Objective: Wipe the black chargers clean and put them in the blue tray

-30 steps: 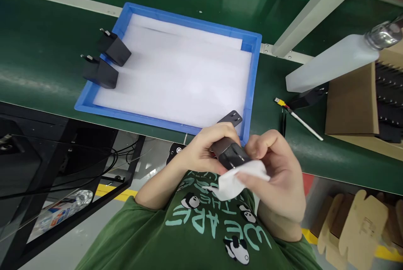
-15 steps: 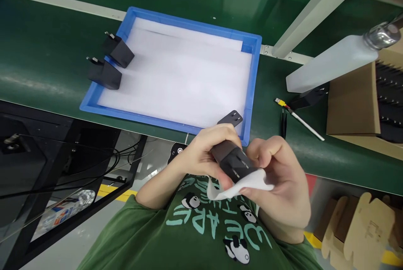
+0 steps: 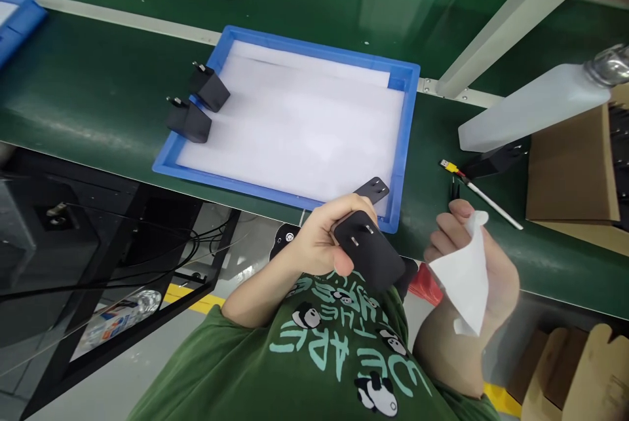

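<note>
My left hand (image 3: 319, 234) is closed around a black plug-in power adapter (image 3: 376, 251), its two flat prongs facing up. Away from it, at the right, my right hand (image 3: 496, 264) pinches a white wiping cloth (image 3: 464, 277) that hangs down from the fingers. Just behind my left hand, another black adapter (image 3: 373, 190) shows its prongs at the front right corner of the blue tray (image 3: 410, 120). Two more adapters, one (image 3: 210, 88) behind the other (image 3: 190, 121), rest at the tray's left rim. White foam sheet (image 3: 304, 126) lines the tray.
Right of the tray lie a USB-tipped white stick (image 3: 491, 201) and black tweezers (image 3: 455, 188). A pale bottle (image 3: 531, 107) leans there by an open carton (image 3: 567, 165) of black parts. A metal post (image 3: 515, 21) rises behind. Another blue tray (image 3: 19, 25) is at far left.
My right hand has drawn the cloth away from the adapter, to the right. The adapter in my left hand has turned, showing its pronged face upward. The view has shifted left.
</note>
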{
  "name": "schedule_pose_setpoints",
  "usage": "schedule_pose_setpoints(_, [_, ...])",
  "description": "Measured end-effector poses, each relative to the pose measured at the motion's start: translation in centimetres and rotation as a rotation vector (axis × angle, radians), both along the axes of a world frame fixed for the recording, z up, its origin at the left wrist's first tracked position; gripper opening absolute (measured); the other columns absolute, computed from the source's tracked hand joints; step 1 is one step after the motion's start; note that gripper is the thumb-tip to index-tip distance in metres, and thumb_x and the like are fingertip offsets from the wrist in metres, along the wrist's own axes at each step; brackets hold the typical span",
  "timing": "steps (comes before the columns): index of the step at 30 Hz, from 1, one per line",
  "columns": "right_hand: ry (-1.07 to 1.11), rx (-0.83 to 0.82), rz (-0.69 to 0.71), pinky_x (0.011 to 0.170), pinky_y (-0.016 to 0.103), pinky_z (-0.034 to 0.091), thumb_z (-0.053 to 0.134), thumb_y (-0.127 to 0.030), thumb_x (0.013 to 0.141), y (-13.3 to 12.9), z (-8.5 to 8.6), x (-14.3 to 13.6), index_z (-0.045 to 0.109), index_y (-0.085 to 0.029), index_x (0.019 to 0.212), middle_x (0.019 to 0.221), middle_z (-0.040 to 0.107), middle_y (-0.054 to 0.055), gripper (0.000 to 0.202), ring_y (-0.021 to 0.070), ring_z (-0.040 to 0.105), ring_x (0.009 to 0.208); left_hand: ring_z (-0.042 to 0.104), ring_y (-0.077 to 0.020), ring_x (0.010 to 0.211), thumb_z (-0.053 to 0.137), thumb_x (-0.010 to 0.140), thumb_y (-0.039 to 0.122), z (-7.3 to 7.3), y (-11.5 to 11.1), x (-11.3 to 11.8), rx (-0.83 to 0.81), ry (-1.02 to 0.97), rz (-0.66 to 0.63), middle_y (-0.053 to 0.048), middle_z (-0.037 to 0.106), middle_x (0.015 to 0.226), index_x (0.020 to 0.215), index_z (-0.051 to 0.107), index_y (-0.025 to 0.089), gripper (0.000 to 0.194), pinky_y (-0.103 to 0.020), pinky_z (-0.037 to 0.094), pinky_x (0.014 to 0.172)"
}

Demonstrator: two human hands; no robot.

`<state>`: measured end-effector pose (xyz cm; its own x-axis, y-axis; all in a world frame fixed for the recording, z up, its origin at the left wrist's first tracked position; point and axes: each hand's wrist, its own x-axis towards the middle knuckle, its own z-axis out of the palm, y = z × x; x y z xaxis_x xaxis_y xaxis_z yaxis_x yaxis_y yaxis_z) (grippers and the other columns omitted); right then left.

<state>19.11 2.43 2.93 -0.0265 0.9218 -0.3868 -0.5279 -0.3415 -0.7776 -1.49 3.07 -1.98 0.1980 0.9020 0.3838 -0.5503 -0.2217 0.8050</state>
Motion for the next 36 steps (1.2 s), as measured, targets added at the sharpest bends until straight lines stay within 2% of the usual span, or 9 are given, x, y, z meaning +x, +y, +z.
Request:
schedule_pose_setpoints(5, [-0.064, -0.002, 0.007, 0.037, 0.021, 0.020, 0.084, -0.038, 0.079, -0.9, -1.3, 1.6, 0.053, -0.025, 0.086, 0.066, 0.034, -0.007, 0.034, 0.0082, 0.026, 0.044, 0.058, -0.0131, 0.063, 0.072, 0.065, 0.088, 0.5, 0.3, -0.1, -0.019, 0.021, -0.086, -0.004, 0.066, 0.079, 0.088, 0.066, 0.018, 0.074, -0.027, 0.048, 0.059])
schedule_pose_setpoints(10, [-0.067, 0.024, -0.069, 0.037, 0.025, 0.025, 0.077, -0.040, 0.084, -2.7, -1.2, 0.5, 0.048, -0.027, 0.083, 0.064, 0.040, -0.006, 0.032, 0.0110, 0.034, 0.042, 0.057, -0.0125, 0.061, 0.061, 0.066, 0.093, 0.5, 0.6, 0.1, 0.024, -0.001, -0.172, -0.003, 0.064, 0.073, 0.085, 0.063, 0.018, 0.077, -0.026, 0.046, 0.058])
schedule_pose_setpoints(13, [-0.060, 0.059, -0.059, 0.038, 0.026, 0.026, 0.074, -0.038, 0.087, -3.3, -1.0, -0.3, 0.047, -0.026, 0.081, 0.063, 0.042, -0.006, 0.030, 0.0109, 0.033, 0.042, 0.057, -0.0126, 0.060, 0.058, 0.067, 0.095, -0.1, 1.0, 0.3, 0.048, -0.063, -0.212, -0.003, 0.064, 0.072, 0.087, 0.064, 0.018, 0.079, -0.025, 0.045, 0.056])
schedule_pose_setpoints(16, [-0.061, 0.084, -0.004, 0.036, 0.025, 0.024, 0.075, -0.039, 0.085, -3.3, -1.0, -0.3, 0.051, -0.025, 0.080, 0.060, 0.041, -0.006, 0.028, 0.0105, 0.031, 0.040, 0.057, -0.0125, 0.058, 0.057, 0.066, 0.096, -0.4, 1.2, 0.4, 0.100, -0.085, -0.245, -0.003, 0.065, 0.071, 0.087, 0.064, 0.018, 0.081, -0.025, 0.047, 0.056])
schedule_pose_setpoints(22, [-0.136, 0.125, 0.020, 0.034, 0.022, 0.021, 0.079, -0.041, 0.077, -2.8, -0.4, -0.5, 0.057, -0.024, 0.073, 0.053, 0.039, -0.005, 0.029, 0.0093, 0.029, 0.037, 0.053, -0.0129, 0.056, 0.054, 0.062, 0.100, 0.4, 0.7, 0.0, 0.037, 0.029, -0.256, -0.003, 0.063, 0.068, 0.081, 0.059, 0.019, 0.083, -0.028, 0.041, 0.053])
schedule_pose_setpoints(29, [-0.112, 0.105, 0.050, 0.036, 0.020, 0.022, 0.079, -0.039, 0.076, -3.2, -0.3, -0.7, 0.058, -0.023, 0.072, 0.053, 0.041, -0.004, 0.026, 0.0090, 0.032, 0.037, 0.052, -0.0137, 0.056, 0.056, 0.057, 0.103, 1.0, 0.3, -0.1, -0.044, 0.084, -0.269, -0.002, 0.061, 0.067, 0.076, 0.057, 0.021, 0.084, -0.030, 0.040, 0.053])
schedule_pose_setpoints(36, [-0.119, 0.121, 0.075, 0.036, 0.021, 0.026, 0.077, -0.039, 0.079, -3.1, -0.6, -0.8, 0.058, -0.024, 0.074, 0.053, 0.041, -0.004, 0.025, 0.0093, 0.032, 0.038, 0.054, -0.0130, 0.059, 0.061, 0.061, 0.097, 1.0, 0.5, -0.4, 0.004, 0.069, -0.279, -0.002, 0.063, 0.071, 0.080, 0.059, 0.019, 0.080, -0.028, 0.042, 0.057])
